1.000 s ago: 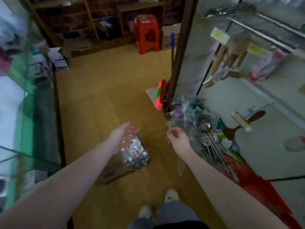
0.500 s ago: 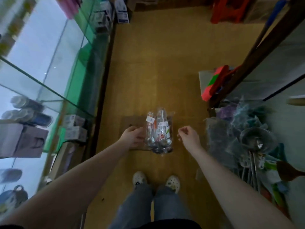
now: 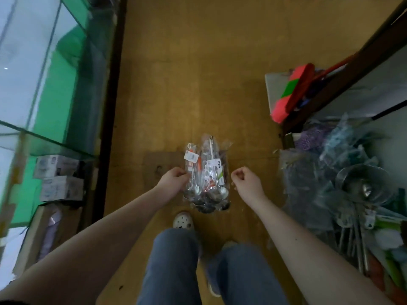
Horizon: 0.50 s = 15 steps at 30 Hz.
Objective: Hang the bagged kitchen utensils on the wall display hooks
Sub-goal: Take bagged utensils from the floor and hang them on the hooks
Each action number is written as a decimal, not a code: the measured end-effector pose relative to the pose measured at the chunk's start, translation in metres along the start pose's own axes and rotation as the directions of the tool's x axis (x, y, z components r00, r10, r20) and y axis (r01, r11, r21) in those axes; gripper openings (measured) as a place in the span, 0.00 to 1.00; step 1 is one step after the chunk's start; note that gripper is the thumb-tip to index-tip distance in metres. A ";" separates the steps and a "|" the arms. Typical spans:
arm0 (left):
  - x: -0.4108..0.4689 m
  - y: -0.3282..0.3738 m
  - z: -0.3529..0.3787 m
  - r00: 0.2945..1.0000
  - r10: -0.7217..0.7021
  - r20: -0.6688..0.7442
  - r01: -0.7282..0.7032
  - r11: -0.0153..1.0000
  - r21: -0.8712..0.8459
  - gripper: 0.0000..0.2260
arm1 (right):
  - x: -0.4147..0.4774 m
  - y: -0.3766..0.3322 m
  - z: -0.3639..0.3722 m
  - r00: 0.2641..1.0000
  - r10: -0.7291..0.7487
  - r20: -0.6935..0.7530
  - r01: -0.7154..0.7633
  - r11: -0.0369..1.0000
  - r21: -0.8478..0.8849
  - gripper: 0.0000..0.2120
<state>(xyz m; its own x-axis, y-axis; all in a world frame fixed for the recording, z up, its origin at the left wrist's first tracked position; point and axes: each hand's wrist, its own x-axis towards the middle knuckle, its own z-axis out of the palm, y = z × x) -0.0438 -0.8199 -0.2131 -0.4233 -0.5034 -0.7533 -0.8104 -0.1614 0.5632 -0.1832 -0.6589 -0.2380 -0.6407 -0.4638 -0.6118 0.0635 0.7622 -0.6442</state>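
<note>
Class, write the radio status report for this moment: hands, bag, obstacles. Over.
Left hand grips bagged ladles at left edge. Right hand curled beside bag's right edge, grip unclear. Bag not yet hung. Loose utensil pile on the right, apart from bag.

Dim room: yellow-brown floor, glass display case left, dark wooden post right.

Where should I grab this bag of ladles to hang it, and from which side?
Probably the narrow far end of the bag of ladles, where the handles bunch together, coming from above with the right hand. The heavy bowls sit at the near end, so it should hang bowls-down. The left hand grips its left edge.
</note>
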 end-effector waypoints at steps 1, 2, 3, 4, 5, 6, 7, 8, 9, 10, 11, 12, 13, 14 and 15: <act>0.026 -0.009 0.006 1.000 -0.002 -0.003 0.002 1.000 0.005 0.10 | 0.020 0.011 0.010 1.000 0.005 -0.015 -0.005 1.000 -0.007 0.06; 0.053 -0.020 0.014 1.000 -0.013 -0.008 0.013 1.000 0.014 0.11 | 0.041 0.024 0.021 1.000 0.011 -0.024 -0.012 1.000 -0.022 0.05; 0.088 -0.037 0.024 1.000 -0.019 -0.021 0.020 1.000 0.021 0.11 | 0.068 0.041 0.037 0.999 0.011 -0.035 -0.012 0.999 -0.040 0.05; 0.106 -0.043 0.029 0.999 -0.021 -0.039 0.023 0.999 0.048 0.12 | 0.082 0.047 0.042 0.999 0.011 -0.041 -0.013 0.998 -0.058 0.06; 0.131 -0.054 0.037 0.998 -0.022 -0.053 0.025 0.997 0.072 0.12 | 0.102 0.059 0.054 0.999 0.015 -0.042 -0.019 0.997 -0.078 0.07; 0.158 -0.068 0.045 0.998 -0.009 -0.065 0.015 0.995 0.097 0.12 | 0.125 0.072 0.069 0.999 0.015 -0.043 -0.019 0.996 -0.090 0.08; 0.185 -0.080 0.050 0.997 0.012 -0.076 -0.002 0.992 0.126 0.12 | 0.149 0.083 0.083 0.999 0.011 -0.048 -0.016 0.995 -0.102 0.09; 0.212 -0.092 0.055 0.996 0.039 -0.083 -0.025 0.988 0.154 0.11 | 0.171 0.093 0.096 0.999 0.005 -0.053 -0.010 0.994 -0.110 0.09; 0.237 -0.103 0.058 0.993 0.061 -0.100 -0.042 0.983 0.180 0.12 | 0.192 0.103 0.108 0.998 -0.004 -0.062 -0.003 0.994 -0.111 0.10; 0.260 -0.113 0.061 0.989 0.083 -0.119 -0.056 0.975 0.213 0.12 | 0.211 0.112 0.119 0.997 -0.016 -0.079 0.007 0.994 -0.109 0.10; 0.281 -0.122 0.062 0.985 0.101 -0.143 -0.066 0.969 0.237 0.13 | 0.228 0.121 0.130 0.995 -0.022 -0.101 0.011 0.994 -0.106 0.11; 0.300 -0.132 0.063 0.981 0.104 -0.165 -0.060 0.967 0.247 0.15 | 0.243 0.128 0.140 0.992 -0.026 -0.124 0.013 0.995 -0.101 0.11; 0.317 -0.141 0.065 0.978 0.093 -0.188 -0.045 0.968 0.247 0.18 | 0.256 0.134 0.148 0.989 -0.033 -0.147 0.019 0.995 -0.101 0.12; 0.332 -0.149 0.068 0.974 0.083 -0.210 -0.029 0.969 0.245 0.20 | 0.270 0.139 0.156 0.984 -0.054 -0.170 0.036 0.993 -0.110 0.13; 0.345 -0.155 0.070 0.971 0.076 -0.226 -0.018 0.969 0.247 0.22 | 0.283 0.143 0.162 0.977 -0.081 -0.197 0.056 0.990 -0.126 0.14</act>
<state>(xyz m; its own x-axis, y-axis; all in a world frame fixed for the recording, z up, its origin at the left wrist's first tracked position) -0.0923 -0.9091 -0.5843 -0.3811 -0.6933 -0.6117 -0.8774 0.0626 0.4756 -0.2315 -0.7543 -0.5777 -0.7817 -0.4258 -0.4557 -0.0697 0.7858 -0.6146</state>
